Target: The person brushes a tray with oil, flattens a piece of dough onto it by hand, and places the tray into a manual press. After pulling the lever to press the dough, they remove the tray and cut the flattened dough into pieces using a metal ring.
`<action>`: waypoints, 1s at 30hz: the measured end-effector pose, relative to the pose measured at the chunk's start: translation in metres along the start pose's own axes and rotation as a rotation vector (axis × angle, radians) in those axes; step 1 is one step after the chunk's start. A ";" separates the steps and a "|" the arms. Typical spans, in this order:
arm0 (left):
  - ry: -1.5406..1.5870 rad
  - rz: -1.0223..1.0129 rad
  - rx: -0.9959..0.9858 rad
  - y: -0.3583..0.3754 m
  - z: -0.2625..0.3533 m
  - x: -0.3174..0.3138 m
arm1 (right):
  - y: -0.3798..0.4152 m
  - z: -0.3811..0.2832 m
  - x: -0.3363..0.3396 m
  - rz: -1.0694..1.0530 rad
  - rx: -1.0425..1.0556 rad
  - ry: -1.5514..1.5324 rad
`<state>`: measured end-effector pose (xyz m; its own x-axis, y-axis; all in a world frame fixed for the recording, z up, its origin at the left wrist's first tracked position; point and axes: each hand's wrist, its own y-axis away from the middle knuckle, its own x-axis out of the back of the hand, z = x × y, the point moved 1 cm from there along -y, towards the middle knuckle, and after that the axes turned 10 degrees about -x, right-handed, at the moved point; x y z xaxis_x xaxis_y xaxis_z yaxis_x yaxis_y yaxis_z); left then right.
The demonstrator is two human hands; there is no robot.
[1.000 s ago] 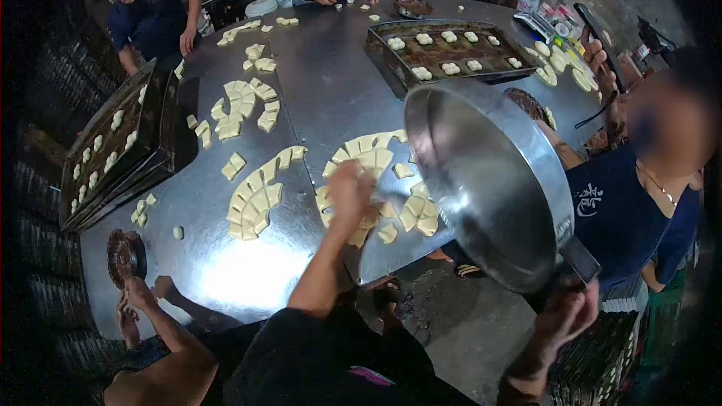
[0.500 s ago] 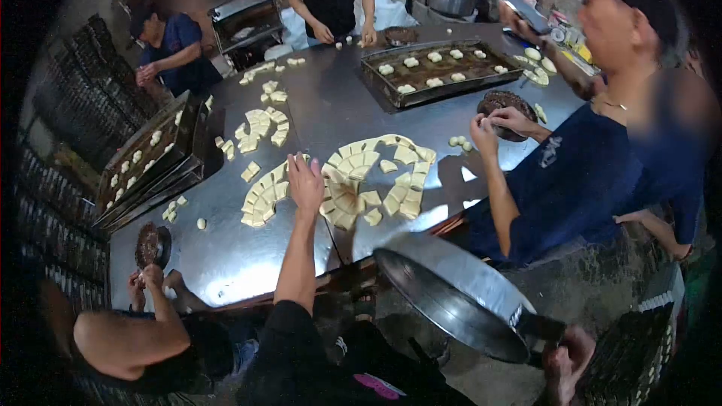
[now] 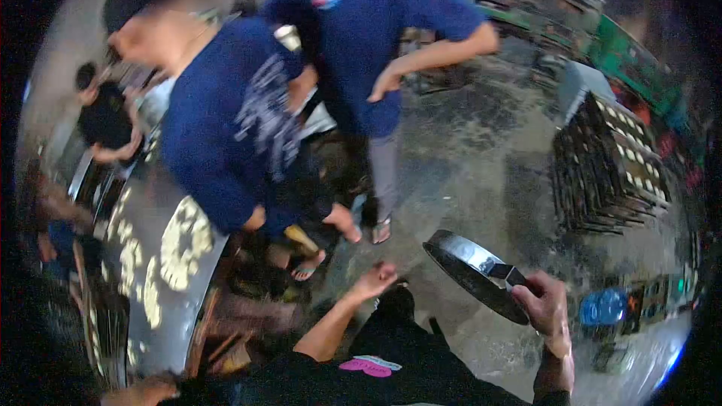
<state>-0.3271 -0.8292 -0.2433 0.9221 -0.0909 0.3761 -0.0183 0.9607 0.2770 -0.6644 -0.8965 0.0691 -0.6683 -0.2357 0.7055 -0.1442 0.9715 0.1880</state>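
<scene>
My right hand [image 3: 543,301] grips the dark handle of a round metal pan [image 3: 470,252]. The pan is tilted on its side over the floor, its shiny outer wall turned up and its dark inside facing down-left. In front of my body, my left hand [image 3: 374,282] hovers with loosely curled, slightly blurred fingers, and I see nothing in it. It is apart from the pan.
On the left, the metal table [image 3: 203,256] carries cut dough pieces [image 3: 184,244]. Two people in blue shirts [image 3: 226,120] stand ahead. A tall stack of trays [image 3: 609,158] with pale pieces rises at right. Nearby is a blue container [image 3: 604,307].
My view has swung right, away from the table. My left hand has left the dough and hangs before my body. The pan stays in my right hand, now over the floor.
</scene>
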 end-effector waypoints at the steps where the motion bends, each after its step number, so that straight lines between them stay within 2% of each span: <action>1: 0.053 -0.061 -0.131 -0.008 0.017 -0.013 | -0.006 0.016 0.005 0.043 -0.022 -0.016; 3: 0.570 -0.103 0.112 -0.043 0.014 -0.043 | -0.027 0.039 0.019 0.119 -0.085 -0.243; 4: 0.755 -0.131 0.105 -0.069 0.002 -0.056 | -0.043 0.047 0.027 0.152 -0.085 -0.253; 6: 0.930 -0.182 0.113 -0.119 0.018 -0.074 | -0.072 0.064 0.052 0.183 -0.161 -0.595; 7: 1.077 -0.139 0.218 -0.139 0.049 -0.078 | -0.085 0.068 0.061 0.199 -0.194 -0.762; 8: 1.217 -0.095 0.328 -0.167 0.077 -0.083 | -0.102 0.066 0.072 0.235 -0.209 -0.803; 9: 1.204 -0.124 0.336 -0.192 0.095 -0.089 | -0.116 0.071 0.081 0.262 -0.224 -0.809; 11: 1.924 -0.587 -0.321 -0.246 0.141 -0.097 | -0.156 0.080 0.101 0.343 -0.144 -1.002; 12: 1.957 -0.659 -0.294 -0.255 0.166 -0.088 | -0.175 0.082 0.107 0.359 -0.215 -1.057; 13: 1.986 -0.731 -0.264 -0.264 0.196 -0.079 | -0.189 0.085 0.113 0.354 -0.104 -1.012; 15: 1.375 -0.129 -0.022 -0.285 0.248 -0.067 | -0.243 0.123 0.119 0.382 -0.318 -0.980; 17: 1.281 0.093 0.072 -0.307 0.265 -0.061 | -0.281 0.153 0.106 0.331 -0.448 -1.139; 19: 1.267 0.104 0.170 -0.336 0.255 -0.046 | -0.325 0.176 0.081 0.391 -0.518 -1.117; 21: 0.869 0.255 0.062 -0.370 0.248 -0.041 | -0.370 0.172 0.075 0.332 -0.603 -1.087; 22: 0.951 0.390 0.112 -0.387 0.260 -0.036 | -0.398 0.179 0.068 0.272 -0.601 -1.113; 23: 0.897 0.447 0.019 -0.404 0.263 -0.029 | -0.430 0.182 0.060 0.217 -0.619 -1.092; 26: 0.863 0.591 0.044 -0.434 0.268 -0.008 | -0.531 0.205 0.031 0.006 -0.550 -1.068; 28: 0.966 0.691 -0.119 -0.452 0.260 0.011 | -0.607 0.186 0.013 -0.122 -0.531 -0.906; 30: 0.984 0.879 -0.098 -0.451 0.245 0.025 | -0.668 0.141 0.003 -0.303 -0.466 -0.789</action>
<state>-0.3902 -1.3287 -0.1422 0.5121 0.7551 -0.4093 -0.7609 0.6199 0.1917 -0.6726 -1.5429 -0.1505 -0.9729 -0.2260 -0.0480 -0.2009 0.7249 0.6589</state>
